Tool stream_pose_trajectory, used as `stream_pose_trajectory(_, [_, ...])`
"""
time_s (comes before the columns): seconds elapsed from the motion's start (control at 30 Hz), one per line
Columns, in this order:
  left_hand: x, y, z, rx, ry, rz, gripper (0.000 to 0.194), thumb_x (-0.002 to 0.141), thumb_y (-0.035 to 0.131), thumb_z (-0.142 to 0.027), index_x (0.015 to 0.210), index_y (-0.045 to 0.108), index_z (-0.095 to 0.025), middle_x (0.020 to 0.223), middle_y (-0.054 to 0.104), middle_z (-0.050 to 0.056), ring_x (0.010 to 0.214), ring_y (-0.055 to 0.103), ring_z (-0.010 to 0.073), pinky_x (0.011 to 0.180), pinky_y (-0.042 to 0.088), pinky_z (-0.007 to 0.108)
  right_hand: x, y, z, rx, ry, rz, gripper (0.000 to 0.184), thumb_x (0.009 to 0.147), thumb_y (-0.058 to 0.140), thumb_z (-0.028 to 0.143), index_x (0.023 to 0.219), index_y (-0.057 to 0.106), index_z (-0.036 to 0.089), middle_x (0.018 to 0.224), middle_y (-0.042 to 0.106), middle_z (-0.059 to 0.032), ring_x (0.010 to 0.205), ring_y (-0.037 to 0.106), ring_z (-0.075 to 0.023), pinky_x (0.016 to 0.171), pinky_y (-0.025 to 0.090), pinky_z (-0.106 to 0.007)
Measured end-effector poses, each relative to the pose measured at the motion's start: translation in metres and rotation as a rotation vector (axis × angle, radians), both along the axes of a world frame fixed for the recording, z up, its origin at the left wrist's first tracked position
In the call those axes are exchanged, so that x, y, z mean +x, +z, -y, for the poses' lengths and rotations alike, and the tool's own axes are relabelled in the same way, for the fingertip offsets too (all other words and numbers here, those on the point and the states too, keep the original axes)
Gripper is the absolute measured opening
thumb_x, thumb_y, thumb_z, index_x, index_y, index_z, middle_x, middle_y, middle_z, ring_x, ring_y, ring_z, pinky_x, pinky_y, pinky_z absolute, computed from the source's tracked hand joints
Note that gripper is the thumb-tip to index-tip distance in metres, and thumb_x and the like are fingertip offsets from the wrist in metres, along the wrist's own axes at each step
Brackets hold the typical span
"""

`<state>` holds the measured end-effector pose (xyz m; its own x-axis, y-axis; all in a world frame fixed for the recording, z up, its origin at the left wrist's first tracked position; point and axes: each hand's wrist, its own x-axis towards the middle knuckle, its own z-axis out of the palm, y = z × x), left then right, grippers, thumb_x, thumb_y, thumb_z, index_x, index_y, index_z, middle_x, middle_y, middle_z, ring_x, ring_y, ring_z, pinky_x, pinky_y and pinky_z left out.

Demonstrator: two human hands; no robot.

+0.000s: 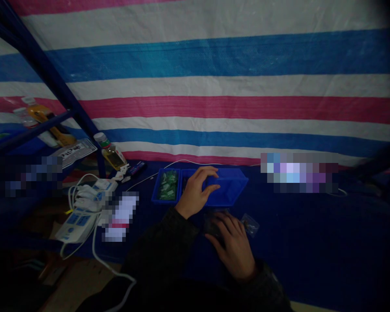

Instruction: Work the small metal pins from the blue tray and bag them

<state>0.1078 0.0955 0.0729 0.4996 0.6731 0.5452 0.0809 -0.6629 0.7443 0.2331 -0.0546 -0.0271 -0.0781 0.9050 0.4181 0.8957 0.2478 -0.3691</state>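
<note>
At the far left, a dark blue metal shelf frame (42, 73) leans across a striped tarpaulin (195, 86) of pink, white and blue. Behind the frame's lower bar stand two small bottles (26, 117) and a yellow object (53, 123). Farther right along the frame, a glass bottle of yellow liquid (112, 155) lies tilted on the dark blue table covering (299, 255). Nearer the person, two white power strips (74, 227) sit among tangled white cables (81, 190). Several patches are blurred beyond telling.

The left hand (196, 193) grasps the blue plastic parts tray (211, 187), its fingers curled over the wall of the larger right compartment. The tray's narrower left compartment holds a pile of small green pieces (168, 185), just beside the hand. The right hand (230, 247) lies spread, palm down, over a dark object (212, 227), in front of the tray; whether it grips the object, I cannot tell. A small clear plastic bag (249, 225) lies just beside its fingertips.
</note>
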Motion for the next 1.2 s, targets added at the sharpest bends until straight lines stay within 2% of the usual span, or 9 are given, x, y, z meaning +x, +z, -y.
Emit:
stream_pose_trajectory(0.17, [0.015, -0.009, -0.023, 0.012, 0.148, -0.088, 0.023, 0.094, 0.062, -0.017, 0.116, 0.057, -0.022, 0.119, 0.064, 0.008, 0.115, 0.062, 0.0234, 0.105, 0.048, 0.042, 0.008, 0.004, 0.007, 0.046, 0.021, -0.063, 0.035, 0.097, 0.056, 0.047, 0.121, 0.063, 0.023, 0.125, 0.066, -0.0095, 0.124, 0.055, -0.0297, 0.104, 0.042, -0.049])
stream_pose_trajectory(0.27, [0.021, -0.014, -0.034, 0.050, 0.227, -0.160, 0.024, 0.095, 0.060, -0.017, 0.118, 0.056, -0.020, 0.117, 0.065, 0.009, 0.114, 0.062, 0.0250, 0.104, 0.048, 0.044, 0.019, 0.002, 0.010, 0.091, -0.123, -0.066, 0.037, 0.099, 0.052, 0.048, 0.125, 0.061, 0.023, 0.129, 0.065, -0.0094, 0.130, 0.051, -0.0320, 0.111, 0.034, -0.056])
stream_pose_trajectory(0.37, [0.024, -0.016, -0.039, 0.078, 0.246, -0.207, 0.024, 0.097, 0.056, -0.016, 0.121, 0.055, -0.019, 0.120, 0.064, 0.010, 0.116, 0.061, 0.0255, 0.104, 0.048, 0.044, 0.028, -0.003, 0.009, 0.052, -0.258, -0.005, 0.051, 0.099, 0.046, 0.054, 0.140, 0.052, 0.024, 0.148, 0.051, -0.0115, 0.142, 0.036, -0.0380, 0.112, 0.029, -0.065])
stream_pose_trajectory(0.5, [0.025, -0.018, -0.042, 0.080, 0.249, -0.252, 0.029, 0.098, 0.050, -0.013, 0.126, 0.054, -0.019, 0.124, 0.064, 0.011, 0.118, 0.061, 0.0258, 0.105, 0.048, 0.044, 0.032, -0.012, 0.006, -0.029, -0.308, 0.017, 0.060, 0.100, 0.041, 0.057, 0.151, 0.040, 0.025, 0.159, 0.036, -0.0120, 0.149, 0.024, -0.0394, 0.109, 0.034, -0.066])
stream_pose_trajectory(0.67, [0.030, -0.032, -0.048, 0.097, 0.305, -0.349, 0.033, 0.101, 0.043, -0.014, 0.132, 0.052, -0.014, 0.130, 0.063, 0.016, 0.121, 0.061, 0.0264, 0.106, 0.047, 0.043, 0.030, -0.020, 0.004, -0.077, -0.298, 0.030, 0.068, 0.099, 0.040, 0.060, 0.156, 0.031, 0.024, 0.160, 0.033, -0.0146, 0.148, 0.026, -0.0399, 0.111, 0.034, -0.065])
stream_pose_trajectory(0.83, [0.032, -0.043, -0.052, 0.135, 0.359, -0.530, 0.032, 0.103, 0.041, -0.016, 0.133, 0.053, -0.013, 0.123, 0.068, 0.017, 0.114, 0.065, 0.0261, 0.107, 0.043, 0.047, 0.026, -0.019, 0.004, -0.060, -0.266, 0.008, 0.075, 0.098, 0.042, 0.061, 0.159, 0.022, 0.023, 0.159, 0.035, -0.0161, 0.146, 0.031, -0.0389, 0.111, 0.035, -0.064])
stream_pose_trajectory(1.03, [0.029, -0.045, -0.047, 0.180, 0.350, -0.626, 0.035, 0.101, 0.042, -0.012, 0.133, 0.054, -0.018, 0.126, 0.067, 0.015, 0.124, 0.058, 0.0263, 0.114, 0.031, 0.056, 0.025, -0.012, -0.002, -0.017, -0.332, -0.039, 0.092, 0.092, 0.046, 0.070, 0.162, 0.013, 0.021, 0.166, 0.016, -0.0188, 0.147, 0.027, -0.0436, 0.107, 0.039, -0.064])
stream_pose_trajectory(1.1, [0.028, -0.042, -0.042, 0.180, 0.354, -0.615, 0.034, 0.101, 0.045, -0.014, 0.132, 0.056, -0.019, 0.132, 0.063, 0.015, 0.129, 0.054, 0.0278, 0.116, 0.028, 0.059, 0.026, -0.011, -0.005, -0.036, -0.319, -0.021, 0.091, 0.092, 0.045, 0.071, 0.162, 0.012, 0.022, 0.164, 0.024, -0.0182, 0.147, 0.026, -0.0433, 0.107, 0.039, -0.064])
stream_pose_trajectory(1.2, [0.022, -0.036, -0.031, 0.172, 0.357, -0.589, 0.034, 0.101, 0.051, -0.028, 0.134, 0.056, -0.023, 0.143, 0.054, 0.015, 0.138, 0.045, 0.0332, 0.116, 0.024, 0.065, 0.028, -0.010, -0.008, -0.057, -0.293, 0.008, 0.086, 0.094, 0.043, 0.069, 0.161, 0.016, 0.023, 0.157, 0.039, -0.0170, 0.146, 0.031, -0.0412, 0.107, 0.037, -0.064])
